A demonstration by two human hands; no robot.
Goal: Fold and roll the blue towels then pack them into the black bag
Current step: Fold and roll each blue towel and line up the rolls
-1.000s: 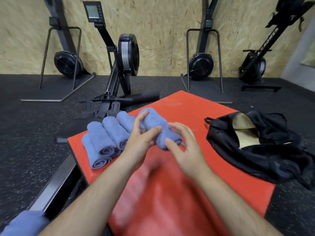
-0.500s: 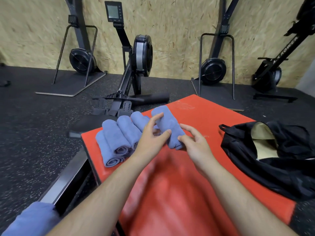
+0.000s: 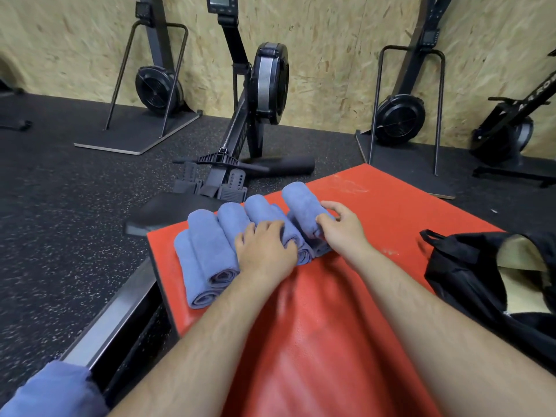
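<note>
Now: rolling looks mostly done, packing not begun. The rolled towels (image 3: 207, 251) lie side by side on the left part of the red mat (image 3: 391, 206) covering the surface. I count five rolls for certain; a sixth may sit under the far-right roll (image 3: 301, 203), cannot tell. One more blue cloth (image 3: 54, 389) is at the bottom-left corner, off the mat, shape unclear. One black bag (image 3: 469, 275), mouth open, is at the right, well apart from the rolls, with no blue visible inside. The right grip (image 3: 340, 228) is clamped round the far-right roll, thumb and fingers curled on it. The left grip (image 3: 264, 251) lies palm down on the middle rolls, pressing, not clamping. Left to do, I judge: that loose cloth, then everything into the bag.
</note>
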